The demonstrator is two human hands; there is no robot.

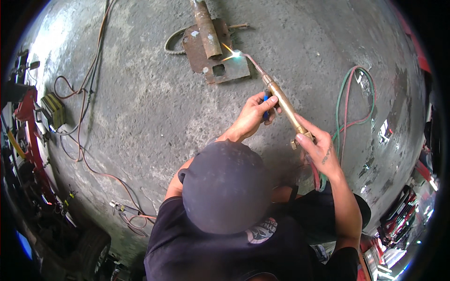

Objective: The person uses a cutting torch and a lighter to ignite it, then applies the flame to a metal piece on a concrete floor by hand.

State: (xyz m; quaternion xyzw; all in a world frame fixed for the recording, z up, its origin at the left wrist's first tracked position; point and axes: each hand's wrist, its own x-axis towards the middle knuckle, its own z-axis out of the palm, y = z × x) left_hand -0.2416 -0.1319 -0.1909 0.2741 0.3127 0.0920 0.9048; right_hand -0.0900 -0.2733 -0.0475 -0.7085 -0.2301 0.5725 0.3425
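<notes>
Brass torch [285,104] slants up & L over concrete floor [154,107], beyond the person's dark shirt [206,248] w/ a round, lettered emblem [262,230] printed on it. R hand [322,146] is closed round its rear end by the valve knob [294,144]; L hand [251,117], fingers curled on small blue item [266,107], has thumb at the barrel. Farther off, bright flame [236,54] at tip, nr edge of rusty plate [193,49] w/ rusty pipe [207,33] on it
</notes>
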